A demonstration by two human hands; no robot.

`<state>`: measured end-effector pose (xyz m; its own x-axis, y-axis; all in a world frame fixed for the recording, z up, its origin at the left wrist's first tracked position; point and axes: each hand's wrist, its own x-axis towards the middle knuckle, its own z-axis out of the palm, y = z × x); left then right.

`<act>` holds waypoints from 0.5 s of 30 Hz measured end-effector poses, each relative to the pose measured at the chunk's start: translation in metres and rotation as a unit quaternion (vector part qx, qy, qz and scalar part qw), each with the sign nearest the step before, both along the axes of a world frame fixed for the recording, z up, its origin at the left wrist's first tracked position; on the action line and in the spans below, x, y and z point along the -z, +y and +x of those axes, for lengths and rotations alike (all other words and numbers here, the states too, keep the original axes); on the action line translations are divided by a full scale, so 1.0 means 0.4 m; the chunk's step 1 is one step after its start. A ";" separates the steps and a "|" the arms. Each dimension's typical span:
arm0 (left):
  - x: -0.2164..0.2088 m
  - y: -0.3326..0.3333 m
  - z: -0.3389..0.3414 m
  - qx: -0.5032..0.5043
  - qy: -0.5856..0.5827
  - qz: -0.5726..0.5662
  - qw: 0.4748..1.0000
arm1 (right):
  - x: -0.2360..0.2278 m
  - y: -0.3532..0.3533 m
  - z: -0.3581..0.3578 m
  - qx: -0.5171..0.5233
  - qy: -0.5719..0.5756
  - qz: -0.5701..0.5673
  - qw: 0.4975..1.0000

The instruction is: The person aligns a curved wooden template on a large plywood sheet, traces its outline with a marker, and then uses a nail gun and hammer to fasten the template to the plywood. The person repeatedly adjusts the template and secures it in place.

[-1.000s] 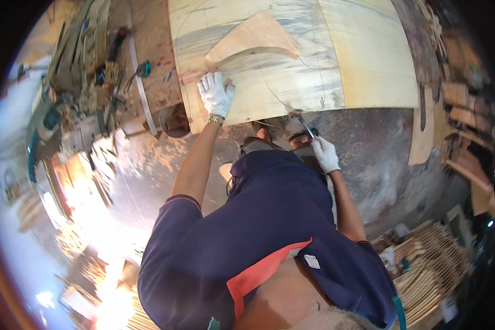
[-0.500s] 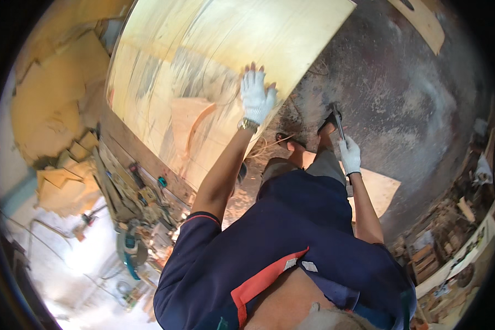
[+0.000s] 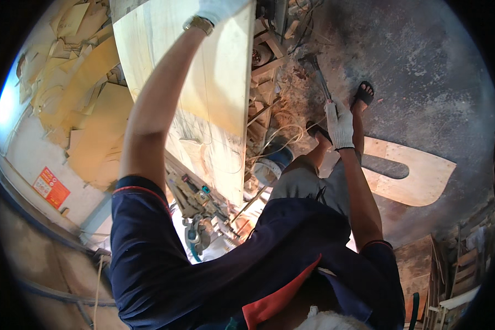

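Observation:
My left hand [image 3: 220, 7], in a white glove with a watch at the wrist, reaches out over a large pale plywood sheet [image 3: 220, 82]. Motion blur and the upper picture edge keep its fingers from showing clearly, so I cannot tell whether it touches the sheet. Curved lines run across the sheet's surface. My right hand [image 3: 341, 125], also gloved, is closed around the handle of a hammer [image 3: 320, 80]. The hammer's dark head points away from me, above the floor and to the right of the sheet.
On the floor at right lies a rounded plywood piece [image 3: 423, 190] with a long slot. A bucket [image 3: 267, 171] and wood scraps stand beside the sheet. Power tools [image 3: 195, 234] sit below the sheet's near end. Brown offcuts [image 3: 102, 132] pile up at left, planks [image 3: 467, 264] at lower right.
My left hand has swung farther away over the sheet and now blurs. The hammer, still in my right hand, has shifted left and away. The view has turned, uncovering the slotted piece.

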<state>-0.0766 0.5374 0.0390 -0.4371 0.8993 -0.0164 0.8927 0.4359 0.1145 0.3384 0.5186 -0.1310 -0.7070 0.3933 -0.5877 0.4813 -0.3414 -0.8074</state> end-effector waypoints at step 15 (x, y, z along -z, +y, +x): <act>0.067 -0.020 -0.047 -0.147 -0.224 0.098 0.959 | 0.056 -0.048 -0.202 0.219 -0.047 -0.480 0.848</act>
<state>-0.0952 0.5294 0.0123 -0.6601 0.7439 -0.1043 0.5777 0.5915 0.5625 0.2578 0.4994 -0.1534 -0.5491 -0.0857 -0.8313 0.1855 -0.9824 -0.0212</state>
